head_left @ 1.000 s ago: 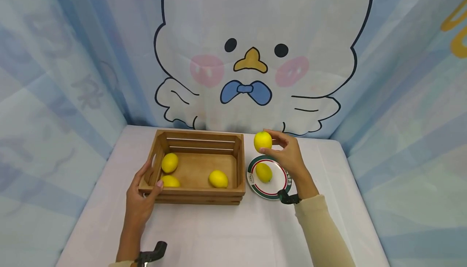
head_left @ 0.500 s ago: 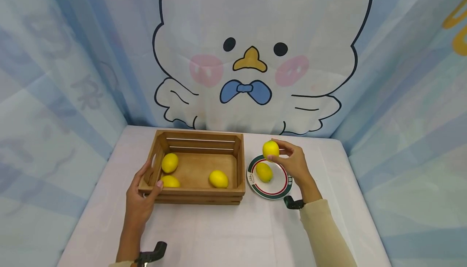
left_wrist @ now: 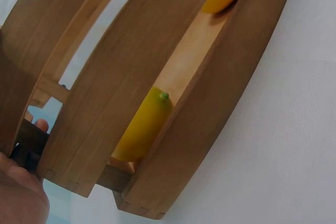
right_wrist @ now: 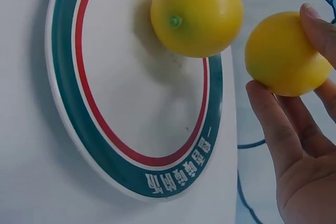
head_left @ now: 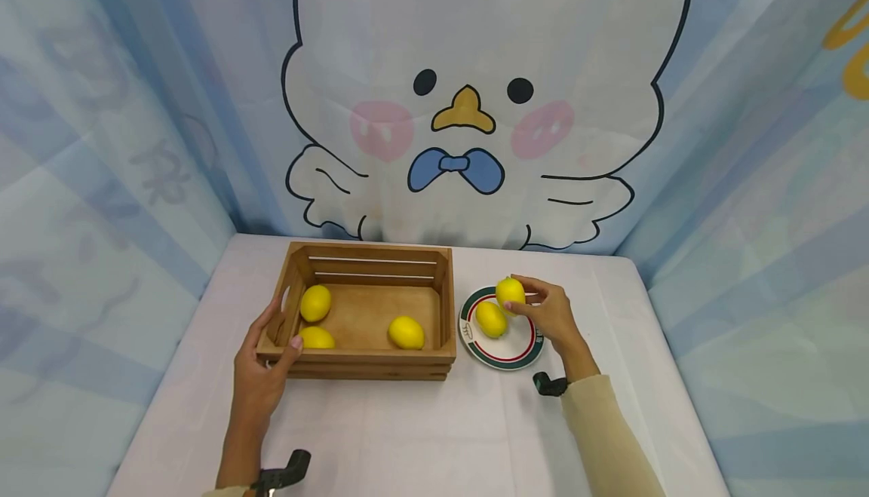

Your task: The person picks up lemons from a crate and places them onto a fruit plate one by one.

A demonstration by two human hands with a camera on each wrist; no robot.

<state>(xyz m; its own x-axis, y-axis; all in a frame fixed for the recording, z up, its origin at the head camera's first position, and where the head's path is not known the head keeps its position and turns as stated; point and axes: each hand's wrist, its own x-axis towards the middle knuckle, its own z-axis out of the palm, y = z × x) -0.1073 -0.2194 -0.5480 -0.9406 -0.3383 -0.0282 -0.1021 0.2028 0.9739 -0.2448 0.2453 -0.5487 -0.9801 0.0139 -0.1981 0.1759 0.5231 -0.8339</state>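
Observation:
My right hand (head_left: 551,317) pinches a yellow lemon (head_left: 511,293) between thumb and fingers, close over the back of the plate (head_left: 501,361). In the right wrist view the held lemon (right_wrist: 286,56) shows beside a second lemon (right_wrist: 197,17), which lies on the white plate with its green and red rim. My left hand (head_left: 261,369) grips the left end of a slatted wooden crate (head_left: 370,367), thumb over the front corner and fingers at the end wall. Inside the crate lie a lemon (head_left: 315,303) at the left, another lemon (head_left: 317,337) at the front left, and a lemon (head_left: 406,332) at the right.
A white cloth (head_left: 407,437) covers the table under the crate and plate. Behind stands a curtain (head_left: 468,44) printed with a cartoon bird, and blue curtains (head_left: 760,256) close off both sides. Each wrist wears a black camera mount (head_left: 548,384).
My right hand has brought the held lemon down and to the right, from behind the plate to just over it. The left hand and the crate have stayed put.

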